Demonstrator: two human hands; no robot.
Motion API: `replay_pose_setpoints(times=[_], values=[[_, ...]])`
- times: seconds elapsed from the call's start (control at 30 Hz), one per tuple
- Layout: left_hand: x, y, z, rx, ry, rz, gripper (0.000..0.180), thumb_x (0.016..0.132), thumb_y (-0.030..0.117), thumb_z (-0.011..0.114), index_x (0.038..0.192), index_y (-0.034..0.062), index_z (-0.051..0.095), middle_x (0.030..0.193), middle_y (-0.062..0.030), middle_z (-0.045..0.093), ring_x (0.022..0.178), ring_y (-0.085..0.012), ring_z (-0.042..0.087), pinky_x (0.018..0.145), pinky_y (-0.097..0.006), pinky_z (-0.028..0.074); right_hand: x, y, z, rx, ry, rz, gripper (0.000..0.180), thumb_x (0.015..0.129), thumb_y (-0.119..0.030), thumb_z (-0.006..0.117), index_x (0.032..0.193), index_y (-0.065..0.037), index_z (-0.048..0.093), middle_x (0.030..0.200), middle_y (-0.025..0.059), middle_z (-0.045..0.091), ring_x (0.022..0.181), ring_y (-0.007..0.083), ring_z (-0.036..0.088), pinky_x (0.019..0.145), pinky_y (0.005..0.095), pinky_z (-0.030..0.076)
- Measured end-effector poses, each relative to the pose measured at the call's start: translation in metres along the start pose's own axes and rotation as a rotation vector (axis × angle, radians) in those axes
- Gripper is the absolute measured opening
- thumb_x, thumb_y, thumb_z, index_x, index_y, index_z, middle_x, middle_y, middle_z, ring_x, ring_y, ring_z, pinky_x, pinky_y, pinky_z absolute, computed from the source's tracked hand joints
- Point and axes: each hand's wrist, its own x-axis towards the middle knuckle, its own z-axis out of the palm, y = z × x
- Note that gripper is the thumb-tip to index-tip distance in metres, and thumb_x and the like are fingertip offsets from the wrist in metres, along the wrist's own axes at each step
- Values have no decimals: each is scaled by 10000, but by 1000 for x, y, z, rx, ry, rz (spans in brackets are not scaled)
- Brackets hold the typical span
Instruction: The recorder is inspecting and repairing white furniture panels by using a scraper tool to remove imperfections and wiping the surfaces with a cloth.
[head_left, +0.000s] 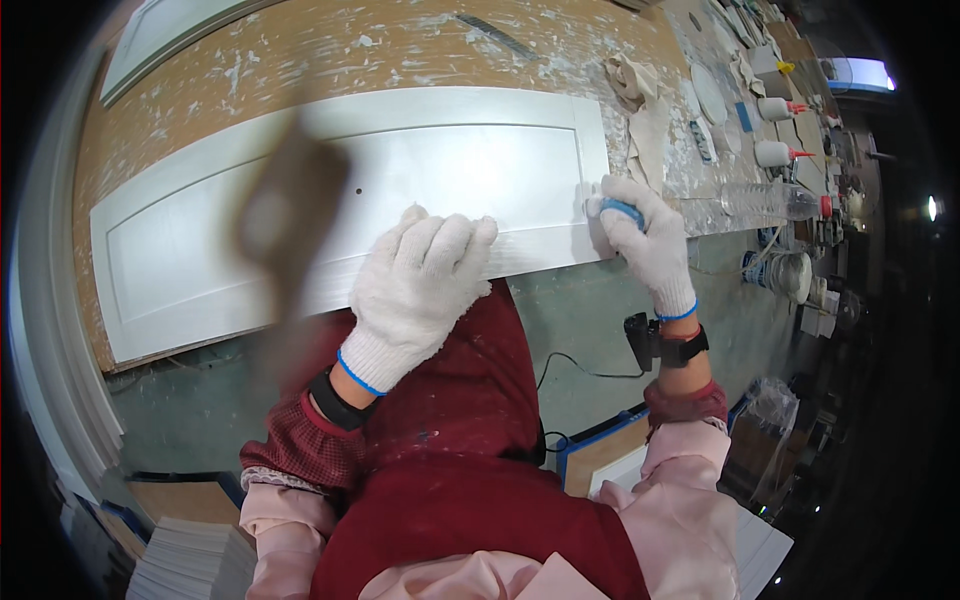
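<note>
A long white panel door [440, 180] with a raised frame lies across the worktable in front of me. My left hand [420, 275], in a white knitted glove with a blue cuff, rests over its near edge, fingers lying on the panel and holding nothing. At the panel's right end, my right hand [650, 235], gloved the same way, is closed around a small blue pad, perhaps a sanding sponge [624, 211]. The glove covers most of this pad, which is against the right end of the frame. Two small dark holes show in the panel.
A blurred brown object [290, 205] hangs close to the camera, covering part of the panel. The brown tabletop [400, 60] is paint-smeared. To the right are a crumpled cloth [640, 110], white glue bottles [775, 153] with red tips and a clear plastic bottle [770, 200].
</note>
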Motion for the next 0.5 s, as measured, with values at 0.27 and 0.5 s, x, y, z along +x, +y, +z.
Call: replay_pose_setpoints(times=[0.27, 0.5], values=[[-1, -2, 1, 10, 18, 13, 703, 507, 247, 813, 1181, 166, 632, 1084, 9, 530, 1008, -202, 555, 895, -371, 521, 53, -8, 1, -136, 100, -85, 318, 787, -220, 647, 1039, -32, 695, 977, 138, 659, 1019, 244, 585, 909, 346, 460], [1, 0, -2, 7, -50, -9, 651, 538, 253, 808, 1160, 170, 634, 1066, 12, 521, 1005, -187, 544, 870, -339, 513, 78, 0, 4, -300, 129, -243, 356, 868, -191, 636, 1185, -30, 654, 855, 24, 649, 669, 62, 558, 604, 228, 465]])
